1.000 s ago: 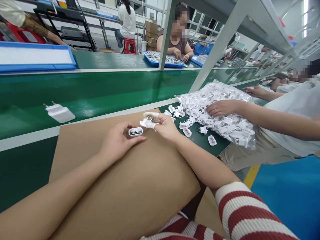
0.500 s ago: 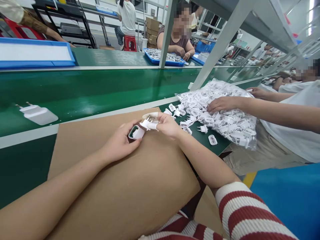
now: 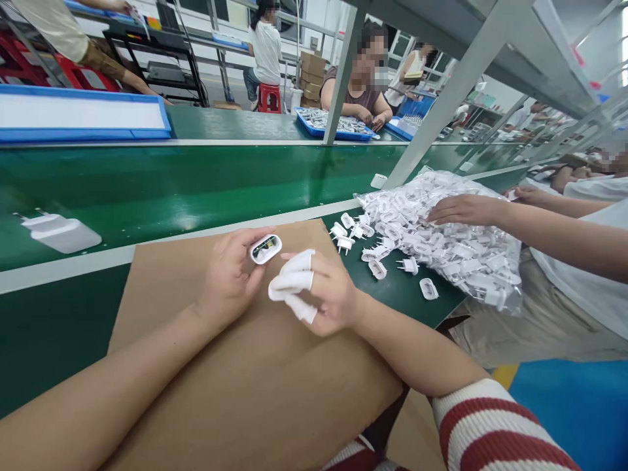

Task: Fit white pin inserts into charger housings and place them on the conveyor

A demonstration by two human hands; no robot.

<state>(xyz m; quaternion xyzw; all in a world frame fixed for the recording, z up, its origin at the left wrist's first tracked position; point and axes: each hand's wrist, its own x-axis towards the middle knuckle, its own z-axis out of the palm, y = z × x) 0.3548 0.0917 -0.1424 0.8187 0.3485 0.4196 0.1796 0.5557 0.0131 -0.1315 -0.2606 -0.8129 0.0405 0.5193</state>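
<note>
My left hand [image 3: 228,271] is closed around a white charger housing [image 3: 265,249]. Its oval open end faces up towards me, and part of a circuit board shows inside. Close by on the right is my right hand [image 3: 330,291], with white finger cots on several fingertips. Those fingers are curled together, and whatever lies between them is hidden. Both hands are above a sheet of brown cardboard [image 3: 235,379]. Loose white plug caps with pins [image 3: 408,265] are scattered on the green bench to the right.
A clear plastic bag of white plug caps [image 3: 441,229] lies at right, with a co-worker's hand [image 3: 461,210] on it. On the green belt [image 3: 196,190] a white charger [image 3: 63,232] lies at left. Slanted grey posts [image 3: 441,98] stand ahead. Across the belt is a blue tray [image 3: 338,131].
My right hand has moved down and away from the housing, and the pinned plug cap it held is out of sight. My left hand has turned the housing's opening upward.
</note>
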